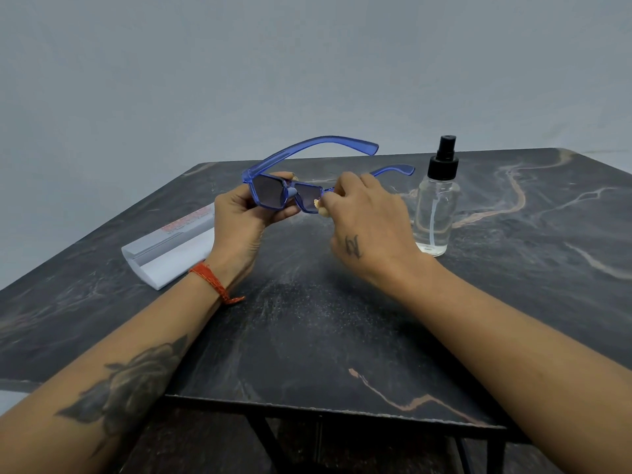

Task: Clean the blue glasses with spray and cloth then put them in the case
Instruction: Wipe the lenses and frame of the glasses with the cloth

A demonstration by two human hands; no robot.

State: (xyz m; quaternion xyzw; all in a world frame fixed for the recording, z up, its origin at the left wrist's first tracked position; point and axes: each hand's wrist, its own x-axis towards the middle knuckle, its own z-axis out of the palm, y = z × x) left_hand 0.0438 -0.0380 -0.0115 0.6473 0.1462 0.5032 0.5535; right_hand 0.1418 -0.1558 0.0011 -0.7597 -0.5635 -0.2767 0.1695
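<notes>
**Mid-wipe, glasses held clear of the desk**

Glasses (284, 193) up in mid-frame, above the desk (342, 319), temples open and pointing away. Left hand (239, 217) wrapped round the left lens end of the frame, thumb below, fingertips over the top: a firm grip. Right hand (369, 227) pinching a small pale cloth (319, 207) onto the right lens, only a scrap of it showing past the fingers. Spray (436, 203) upright at right of centre, near the right hand, not touching it. Case (171, 248) lying at left on the desk, partly hidden behind the left wrist; open or closed, hard to tell from here.

Judging the risks now. Rubbing hard on one lens while holding only the other end: likely twist across the bridge, maybe a slip out of the left grip and a drop onto hard stone. So little cloth showing: bare fingertips liable to touch the lens and smear it again. Right elbow swinging out on a wide stroke: tall narrow spray likely to tip. Far temple sticking out high: easy to snag when turning toward the case.
</notes>
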